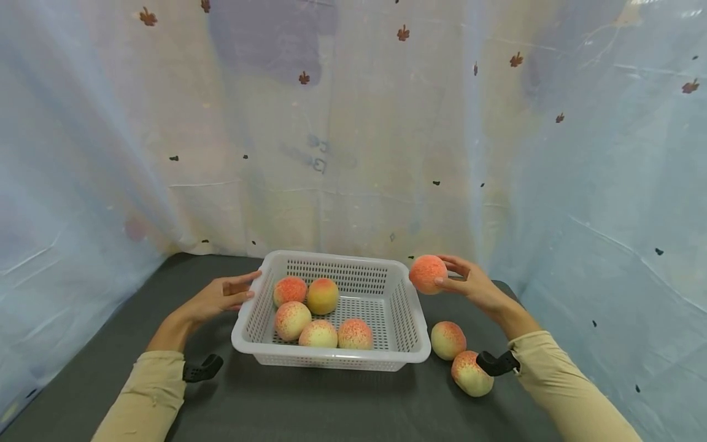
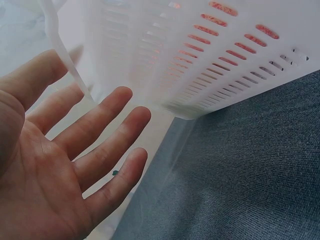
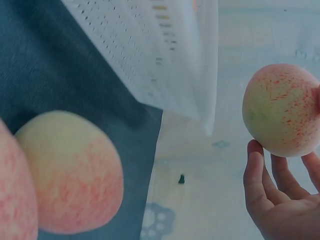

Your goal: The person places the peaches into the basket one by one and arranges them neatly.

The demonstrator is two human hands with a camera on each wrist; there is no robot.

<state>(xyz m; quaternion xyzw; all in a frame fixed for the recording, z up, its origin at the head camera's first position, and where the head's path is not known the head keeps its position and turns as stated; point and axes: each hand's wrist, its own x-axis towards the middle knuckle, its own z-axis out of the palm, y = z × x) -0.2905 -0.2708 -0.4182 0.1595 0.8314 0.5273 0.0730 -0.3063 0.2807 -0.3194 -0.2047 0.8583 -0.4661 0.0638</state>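
In the head view, my left hand (image 1: pixel 221 296) is at the left rim of a white perforated plastic basket (image 1: pixel 331 361). Its fingers (image 2: pixel 102 145) are extended and spread in the left wrist view, with the thumb side against the basket's rim (image 2: pixel 59 42). My right hand (image 1: pixel 472 285) holds a red-orange peach (image 1: pixel 426 274) in the air by the basket's back right corner. Seen from the right wrist, that peach (image 3: pixel 280 110) shows a yellowish, red-speckled side above the fingertips (image 3: pixel 255 150). Several peaches (image 1: pixel 293 320) lie inside the basket, mostly at its left and front.
Two more peaches, one (image 1: pixel 448 340) beside the basket's right wall and another (image 1: pixel 472 373) nearer the front, sit on the dark table (image 1: pixel 309 405). A pale plastic curtain (image 1: pixel 353 184) with leaf prints hangs behind and at the sides.
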